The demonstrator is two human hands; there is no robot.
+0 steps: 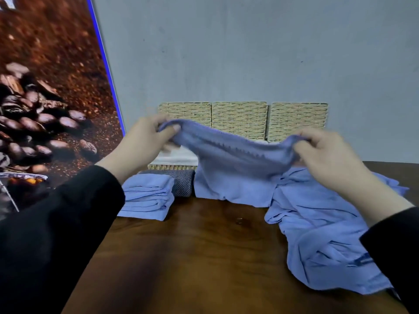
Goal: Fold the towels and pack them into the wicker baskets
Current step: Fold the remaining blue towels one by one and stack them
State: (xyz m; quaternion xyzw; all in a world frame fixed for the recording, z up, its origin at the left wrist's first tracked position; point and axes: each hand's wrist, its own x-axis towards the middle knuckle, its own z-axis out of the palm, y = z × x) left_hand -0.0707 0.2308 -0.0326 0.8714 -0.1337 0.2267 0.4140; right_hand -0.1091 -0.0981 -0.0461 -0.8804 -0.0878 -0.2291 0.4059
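The left hand (145, 141) pinches one upper corner of a blue towel (229, 164), thumb on top and fingers curled behind the cloth. The right hand (326, 155) grips the opposite corner in the same way, fingers bunched round the fabric. Both hands are raised above the table, and the towel hangs between them in a sagging span, its lower edge resting on the dark wooden table (192, 257). Both forearms wear black sleeves (56, 234).

Under the right hand lies a loose pile of unfolded blue towels (322, 234), spread across the right side of the table and reaching toward its near edge. Below the left hand sits a neat stack of folded blue towels (147, 196), and just beside it, to the right, a folded grey towel (181, 182).

Behind the held towel, three wicker baskets (239, 118) stand in a row against the grey wall (226, 53), touching side by side. In front of the leftmost one is a lower wicker basket (172, 166) with white cloth (174, 156) in it. A large poster of coffee beans (45, 98) leans at the left
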